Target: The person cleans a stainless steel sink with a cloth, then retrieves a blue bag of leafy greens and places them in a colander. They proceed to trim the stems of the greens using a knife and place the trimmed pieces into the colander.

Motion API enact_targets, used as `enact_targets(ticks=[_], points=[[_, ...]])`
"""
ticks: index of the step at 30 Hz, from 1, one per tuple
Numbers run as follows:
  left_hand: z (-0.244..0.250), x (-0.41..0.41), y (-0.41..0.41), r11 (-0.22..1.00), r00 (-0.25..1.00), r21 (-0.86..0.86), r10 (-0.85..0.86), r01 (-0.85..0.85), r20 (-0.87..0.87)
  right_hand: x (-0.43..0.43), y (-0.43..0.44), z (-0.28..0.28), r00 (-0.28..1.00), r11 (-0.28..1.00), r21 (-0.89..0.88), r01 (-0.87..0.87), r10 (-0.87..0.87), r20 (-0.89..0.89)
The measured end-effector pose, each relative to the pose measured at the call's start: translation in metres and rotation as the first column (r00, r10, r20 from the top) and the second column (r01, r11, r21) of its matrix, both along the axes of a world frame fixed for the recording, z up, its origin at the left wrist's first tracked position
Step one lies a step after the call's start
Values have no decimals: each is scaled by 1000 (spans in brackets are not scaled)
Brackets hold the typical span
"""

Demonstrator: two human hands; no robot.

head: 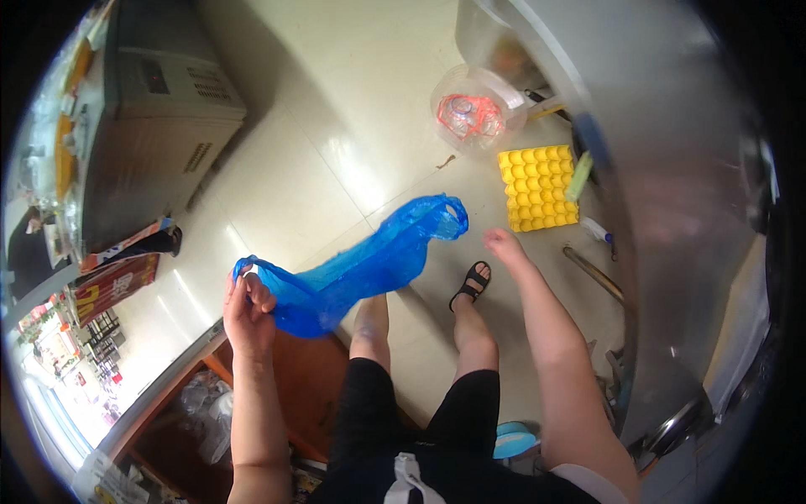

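Note:
A blue plastic carrier bag (371, 258) hangs stretched out in the air in front of my legs. The fingers of my left hand (250, 309) grip one end of it, with a loop of the film around them. The bag's other end, with a handle opening, floats free towards the right. Just beyond that end is my right hand (504, 247), apart from the bag, its fingers curled in and nothing visible in them. Folds hide the inside of the bag.
A yellow egg tray (539, 188) lies on the tiled floor (327, 145) near a clear plastic bin (444, 135) lined with a red-edged bag. A metal counter (680, 208) runs along the right. Left are a box-shaped appliance (157, 151) and a wooden cabinet (302, 378).

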State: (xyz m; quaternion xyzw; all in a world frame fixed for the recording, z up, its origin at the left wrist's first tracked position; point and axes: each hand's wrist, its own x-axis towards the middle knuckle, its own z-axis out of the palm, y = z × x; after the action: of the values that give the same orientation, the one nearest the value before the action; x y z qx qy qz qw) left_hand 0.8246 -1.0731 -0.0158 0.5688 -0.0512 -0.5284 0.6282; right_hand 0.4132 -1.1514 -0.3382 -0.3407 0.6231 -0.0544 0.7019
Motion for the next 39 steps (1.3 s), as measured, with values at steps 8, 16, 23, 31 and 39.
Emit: enact_targets(ticks=[8,16,23,31,39], points=[[-76,20,-2,996,966,9,-86,86,244,99,-63,-217,870,903,-304,-302,131,-475],[-134,50,-7,931,878,-94,-294,352,379,184,-155,-320,432,939,-15,-342,143,-891],[-147,50,-23,908,751,88,-391,410,533,167,-152,-317,482,947,3,-321,166,-860],[-138,32,-27,964,757,119,109,-239,644,167,-112,-102,912,422,-852,-309,-123,-392],[-98,4,-40,932,640,331,-345,147,687,126,-153,-99,730,358,-706,-611,-90,-678]])
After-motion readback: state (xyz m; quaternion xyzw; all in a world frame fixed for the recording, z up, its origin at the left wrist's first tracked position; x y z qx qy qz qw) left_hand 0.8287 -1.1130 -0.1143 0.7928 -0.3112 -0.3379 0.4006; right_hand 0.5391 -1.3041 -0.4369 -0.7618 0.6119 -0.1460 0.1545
